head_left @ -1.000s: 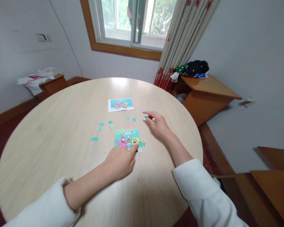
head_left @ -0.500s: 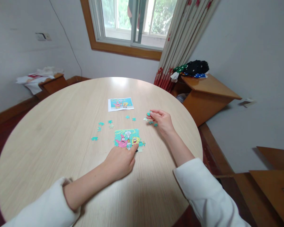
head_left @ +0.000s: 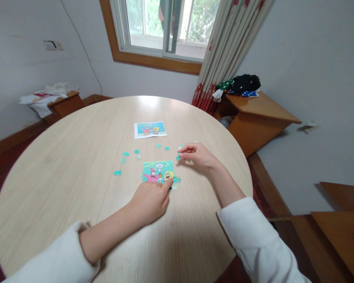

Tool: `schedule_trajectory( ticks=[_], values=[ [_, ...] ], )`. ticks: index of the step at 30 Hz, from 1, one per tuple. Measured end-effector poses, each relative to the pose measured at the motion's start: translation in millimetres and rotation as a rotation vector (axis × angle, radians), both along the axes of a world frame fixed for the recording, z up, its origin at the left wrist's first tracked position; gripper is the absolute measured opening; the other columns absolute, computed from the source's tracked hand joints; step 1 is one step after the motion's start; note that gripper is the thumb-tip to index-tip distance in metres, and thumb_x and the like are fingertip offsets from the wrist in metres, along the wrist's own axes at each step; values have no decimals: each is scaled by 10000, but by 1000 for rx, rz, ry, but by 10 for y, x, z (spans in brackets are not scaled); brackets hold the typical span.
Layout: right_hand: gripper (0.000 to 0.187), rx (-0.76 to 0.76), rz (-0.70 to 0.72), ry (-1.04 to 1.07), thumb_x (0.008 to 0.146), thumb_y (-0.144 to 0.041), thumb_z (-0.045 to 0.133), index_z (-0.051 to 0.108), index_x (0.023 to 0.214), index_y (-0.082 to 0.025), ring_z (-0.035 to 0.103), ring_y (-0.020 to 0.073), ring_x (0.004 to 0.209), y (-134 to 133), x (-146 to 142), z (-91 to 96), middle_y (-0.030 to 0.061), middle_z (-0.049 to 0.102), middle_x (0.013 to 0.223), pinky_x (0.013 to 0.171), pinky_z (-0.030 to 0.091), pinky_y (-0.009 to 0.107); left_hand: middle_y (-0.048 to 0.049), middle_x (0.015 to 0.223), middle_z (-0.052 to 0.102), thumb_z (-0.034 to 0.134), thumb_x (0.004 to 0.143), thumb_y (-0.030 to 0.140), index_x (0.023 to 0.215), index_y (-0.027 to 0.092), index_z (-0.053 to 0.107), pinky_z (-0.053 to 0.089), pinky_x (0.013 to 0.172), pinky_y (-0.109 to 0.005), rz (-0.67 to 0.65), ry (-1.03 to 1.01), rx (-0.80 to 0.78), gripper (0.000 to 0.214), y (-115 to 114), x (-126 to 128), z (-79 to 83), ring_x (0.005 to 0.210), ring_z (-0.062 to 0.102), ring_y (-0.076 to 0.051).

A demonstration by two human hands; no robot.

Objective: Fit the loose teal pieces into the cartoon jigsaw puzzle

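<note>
The person's left hand (head_left: 150, 200) is resting on the round pale wooden table (head_left: 76, 157). Its fingers are curled in together and only the pointing finger is sticking out. That finger is pressing down on the near edge of the half-built cartoon jigsaw puzzle (head_left: 157, 171), a flat patch with a pink star, a yellow sponge and a teal background. The puzzle is lying near the middle of the table, just in front of the left hand. The right hand (head_left: 199, 157) is hovering just beside the puzzle's far right corner. Its thumb and first fingers are pinching a small teal puzzle piece (head_left: 179, 156). More loose teal pieces (head_left: 117, 172) are lying scattered on the table, to the left of the puzzle and behind it. Farther back, a white picture card (head_left: 150, 129) is lying flat, showing the same cartoon friends. Any words on it are too small to read.
</note>
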State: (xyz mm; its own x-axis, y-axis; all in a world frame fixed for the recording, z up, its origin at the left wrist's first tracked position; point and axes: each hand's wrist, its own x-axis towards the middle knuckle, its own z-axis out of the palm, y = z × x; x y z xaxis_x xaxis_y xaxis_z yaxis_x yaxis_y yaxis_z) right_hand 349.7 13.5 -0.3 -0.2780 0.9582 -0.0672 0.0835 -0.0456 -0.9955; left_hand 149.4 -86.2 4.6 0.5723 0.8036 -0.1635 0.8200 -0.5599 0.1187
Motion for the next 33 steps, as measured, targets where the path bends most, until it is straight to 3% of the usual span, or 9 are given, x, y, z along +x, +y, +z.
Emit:
schedule_trajectory(
  ticks=[3,7,18,33],
  values=[
    [229,-49,177,-74,563,-266,789,698,732,-141,559,100,559,-36,-5,30,0,647,598,532,398,237,-130,972,718,361,844,154,1303,110,475,489,684,-343,-27,-34,42,475,9,-3,-28,836,677,-243],
    [233,-93,318,-156,551,-247,797,685,707,-114,535,84,541,-38,-11,14,3,642,593,544,391,236,-121,898,721,358,859,151,1329,125,464,492,651,-350,-40,-13,18,483,8,-1,-30,778,680,-247],
    [237,-117,411,-259,583,-268,777,671,715,-102,481,74,543,-65,-4,20,-19,591,562,530,331,222,-130,894,721,363,869,149,1373,131,445,507,663,-373,-58,32,-8,511,16,14,-9,791,685,-265],
    [221,-50,425,-344,620,-292,710,656,737,-112,442,76,537,-65,-17,-53,-30,544,552,517,298,219,-126,901,728,362,865,152,1380,134,431,491,648,-359,-53,52,-20,520,13,14,13,781,687,-260]
  ],
)
